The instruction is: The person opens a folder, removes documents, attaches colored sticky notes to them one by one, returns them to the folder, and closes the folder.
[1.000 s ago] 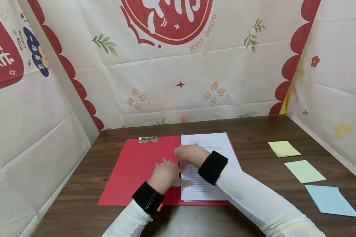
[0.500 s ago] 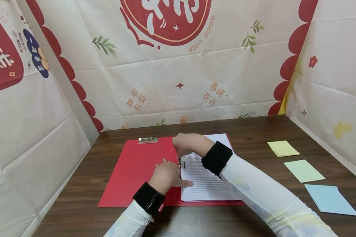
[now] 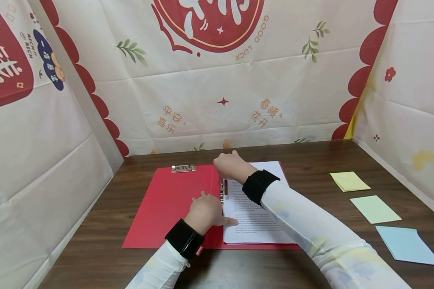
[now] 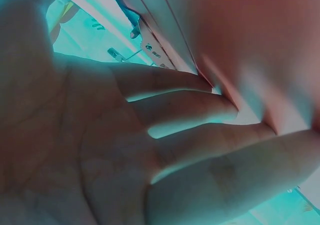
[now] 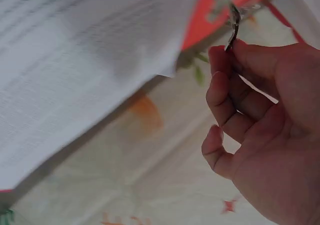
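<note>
A red folder point(image 3: 177, 204) lies spread on the table with a stack of printed paper point(image 3: 260, 216) on its right half. My left hand point(image 3: 205, 210) rests flat near the fold, fingers on the red cover and thumb across the paper's left edge. In the left wrist view the straight fingers point(image 4: 180, 107) reach the red surface. Above the fold, my right hand point(image 3: 231, 165) pinches the end of a thin metal clip lever point(image 5: 233, 30) between thumb and forefinger. The metal clip point(image 3: 222, 188) at the paper's left edge shows between both hands.
A second metal clip point(image 3: 183, 168) sits at the top of the folder's left cover. To the right lie yellow point(image 3: 350, 181), green point(image 3: 376, 209) and blue sticky notes point(image 3: 408, 245). Printed cloth walls point(image 3: 220, 120) enclose the table's back and sides.
My right hand has moved up and away from the paper toward the folder's top edge, uncovering more of the clip at the fold. My left hand has stayed in place.
</note>
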Demonstrator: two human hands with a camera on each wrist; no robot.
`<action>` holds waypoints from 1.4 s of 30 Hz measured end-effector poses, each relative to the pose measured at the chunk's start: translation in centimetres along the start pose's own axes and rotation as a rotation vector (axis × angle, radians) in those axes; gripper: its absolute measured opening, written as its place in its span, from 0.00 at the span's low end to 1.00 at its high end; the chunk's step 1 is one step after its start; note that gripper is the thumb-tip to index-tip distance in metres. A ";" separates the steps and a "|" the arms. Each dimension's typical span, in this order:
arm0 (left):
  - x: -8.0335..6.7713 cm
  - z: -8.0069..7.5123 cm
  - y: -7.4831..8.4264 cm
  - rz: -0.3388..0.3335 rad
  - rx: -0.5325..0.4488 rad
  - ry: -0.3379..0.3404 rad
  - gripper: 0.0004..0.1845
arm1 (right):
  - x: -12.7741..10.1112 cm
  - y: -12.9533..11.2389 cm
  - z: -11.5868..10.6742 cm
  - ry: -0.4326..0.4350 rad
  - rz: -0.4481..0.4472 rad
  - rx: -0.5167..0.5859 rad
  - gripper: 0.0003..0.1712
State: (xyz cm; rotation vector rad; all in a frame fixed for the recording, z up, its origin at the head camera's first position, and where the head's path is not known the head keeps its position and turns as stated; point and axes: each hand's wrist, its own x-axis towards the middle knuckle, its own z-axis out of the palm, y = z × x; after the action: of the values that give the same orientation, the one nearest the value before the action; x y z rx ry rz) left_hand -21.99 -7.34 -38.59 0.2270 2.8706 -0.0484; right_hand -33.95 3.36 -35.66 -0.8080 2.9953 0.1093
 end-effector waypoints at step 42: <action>0.0 -0.4 -0.1 0.020 0.005 0.047 0.45 | -16.4 3.2 3.5 -0.284 0.031 0.306 0.46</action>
State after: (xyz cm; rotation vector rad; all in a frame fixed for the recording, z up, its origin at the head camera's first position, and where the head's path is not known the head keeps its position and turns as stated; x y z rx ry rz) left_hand -22.15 -7.41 -38.21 0.2615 2.9147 -0.0471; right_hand -21.30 14.59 -38.08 -0.6509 2.6665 -0.2116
